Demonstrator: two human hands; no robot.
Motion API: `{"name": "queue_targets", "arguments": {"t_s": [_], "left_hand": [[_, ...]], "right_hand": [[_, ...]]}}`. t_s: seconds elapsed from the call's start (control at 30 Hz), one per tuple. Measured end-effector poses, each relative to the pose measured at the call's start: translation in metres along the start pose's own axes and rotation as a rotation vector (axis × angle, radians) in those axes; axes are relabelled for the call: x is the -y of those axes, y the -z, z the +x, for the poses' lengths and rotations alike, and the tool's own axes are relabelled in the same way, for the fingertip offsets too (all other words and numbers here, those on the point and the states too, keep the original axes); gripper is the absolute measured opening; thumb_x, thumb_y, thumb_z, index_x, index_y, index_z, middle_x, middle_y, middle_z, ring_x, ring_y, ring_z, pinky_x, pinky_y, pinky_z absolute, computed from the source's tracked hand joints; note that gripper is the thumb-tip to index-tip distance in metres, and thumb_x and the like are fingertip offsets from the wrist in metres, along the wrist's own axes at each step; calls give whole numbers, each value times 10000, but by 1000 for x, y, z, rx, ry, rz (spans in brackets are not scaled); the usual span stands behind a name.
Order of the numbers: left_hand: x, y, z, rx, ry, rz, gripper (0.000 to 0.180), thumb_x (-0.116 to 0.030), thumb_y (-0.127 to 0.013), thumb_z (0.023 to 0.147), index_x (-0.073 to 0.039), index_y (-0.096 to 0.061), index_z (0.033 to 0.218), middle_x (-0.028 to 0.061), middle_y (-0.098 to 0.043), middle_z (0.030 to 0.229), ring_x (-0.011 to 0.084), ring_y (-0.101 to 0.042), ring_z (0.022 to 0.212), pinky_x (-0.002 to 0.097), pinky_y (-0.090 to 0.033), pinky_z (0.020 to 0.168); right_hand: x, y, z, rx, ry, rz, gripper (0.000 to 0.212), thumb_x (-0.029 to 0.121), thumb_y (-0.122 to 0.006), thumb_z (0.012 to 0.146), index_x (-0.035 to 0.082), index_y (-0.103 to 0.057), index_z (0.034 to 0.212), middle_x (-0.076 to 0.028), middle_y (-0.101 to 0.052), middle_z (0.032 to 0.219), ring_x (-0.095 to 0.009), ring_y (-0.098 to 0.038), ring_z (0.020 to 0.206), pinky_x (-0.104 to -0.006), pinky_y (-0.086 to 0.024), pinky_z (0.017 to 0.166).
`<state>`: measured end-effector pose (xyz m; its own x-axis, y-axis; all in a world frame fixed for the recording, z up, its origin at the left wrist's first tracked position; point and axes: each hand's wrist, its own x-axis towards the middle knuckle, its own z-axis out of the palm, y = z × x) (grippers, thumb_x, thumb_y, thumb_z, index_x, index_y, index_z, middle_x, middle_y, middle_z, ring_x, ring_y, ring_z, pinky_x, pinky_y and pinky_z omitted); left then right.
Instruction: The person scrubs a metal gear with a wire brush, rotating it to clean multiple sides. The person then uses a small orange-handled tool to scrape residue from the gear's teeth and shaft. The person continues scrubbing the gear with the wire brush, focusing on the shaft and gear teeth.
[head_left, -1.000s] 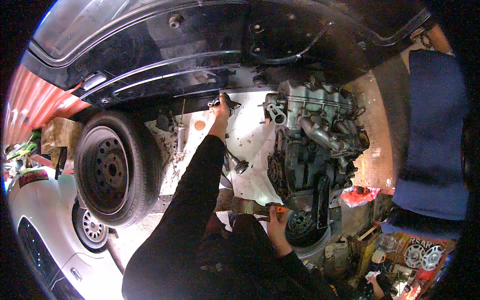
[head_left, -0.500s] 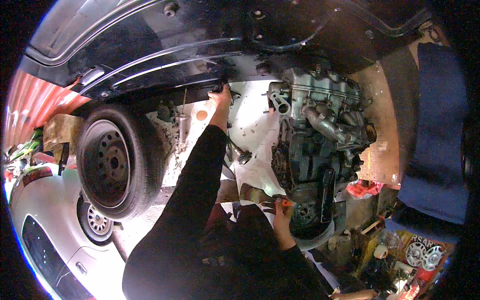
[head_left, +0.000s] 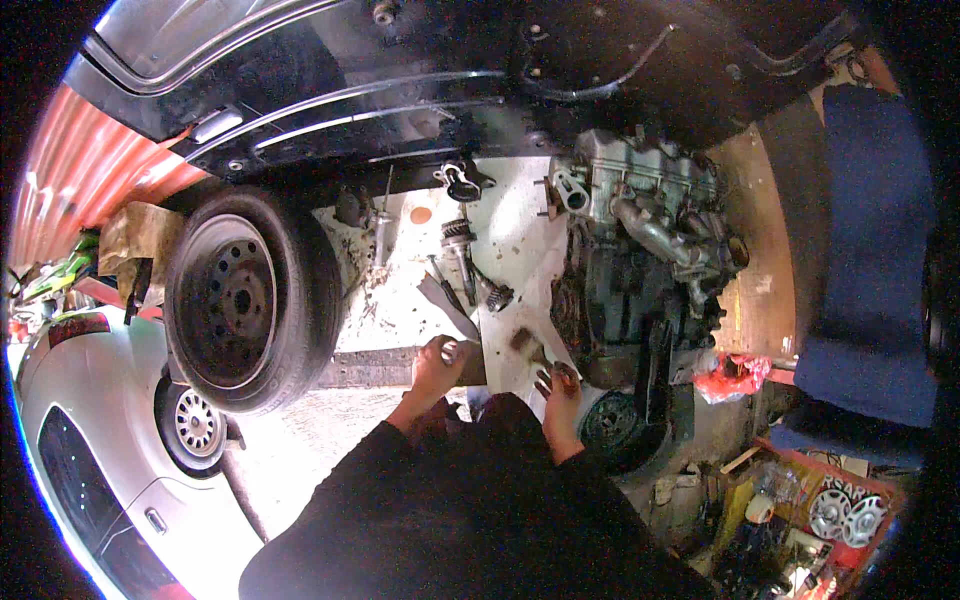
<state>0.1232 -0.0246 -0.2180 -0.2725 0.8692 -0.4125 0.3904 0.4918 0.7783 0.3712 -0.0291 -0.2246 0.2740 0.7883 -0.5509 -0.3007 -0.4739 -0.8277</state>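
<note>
Near the front edge of the white work surface, my left hand is closed with curled fingers; a small pale spot shows at the fingertips, too small to name. My right hand grips a paintbrush, its brown bristles pointing away to the left over the surface. Ahead of my hands lies a gear shaft with toothed gears, beside a dark slim tool. At the back sits a black metal part. To the right of my right hand stands a large greasy engine.
A wheel with a tyre stands at the left. Behind it are a cardboard box and a silver car. A dark car body panel overhangs the back. A red plastic bag and blue cloth are at the right.
My left hand has come back from the black metal part toward me, uncovering the gear shaft. The brush in my right hand has swung and now points farther forward.
</note>
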Motion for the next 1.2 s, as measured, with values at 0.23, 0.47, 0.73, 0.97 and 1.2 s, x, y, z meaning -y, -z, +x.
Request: {"name": "queue_targets", "arguments": {"t_s": [0.23,0.47,0.73,0.97,1.2], "left_hand": [[-32,-26,72,50,-428,524,378,-183,-641,824,-49,-597,1175,183,-618,1132,366,-596,1081,469,-500,912],[-38,-31,138,90,-545,1082,408,-150,-608,850,-88,-577,1252,130,-551,1301,287,-483,1273,445,-423,1035],[-22,-45,175,94,-760,1161,192,-190,-563,881,-127,-687,1014,71,-638,1115,274,-527,1189,458,-394,1041],[-8,-50,185,6,-928,1087,183,-171,-574,851,-140,-691,988,42,-652,1055,264,-564,1119,451,-422,1004],[-27,-61,190,-26,-1167,1030,235,-158,-566,873,-148,-642,1095,33,-654,1080,264,-569,1150,472,-399,1059]], "right_hand": [[-50,19,36,211,112,-331,254,117,-678,906,16,-608,1128,-114,-683,1077,-244,-665,1019,-359,-531,855],[-68,57,29,195,259,-499,249,79,-611,900,16,-626,1141,-113,-652,1159,-243,-630,1084,-329,-470,935],[-61,109,16,105,309,-604,216,133,-612,889,-5,-666,1046,-128,-692,997,-249,-648,930,-335,-488,853],[-88,139,22,169,125,-410,215,167,-642,919,-1,-664,1052,-90,-701,994,-167,-632,868,-315,-496,761],[-87,141,31,182,105,-534,228,165,-651,903,12,-674,1070,-76,-711,953,-157,-639,808,-293,-495,709]]}}
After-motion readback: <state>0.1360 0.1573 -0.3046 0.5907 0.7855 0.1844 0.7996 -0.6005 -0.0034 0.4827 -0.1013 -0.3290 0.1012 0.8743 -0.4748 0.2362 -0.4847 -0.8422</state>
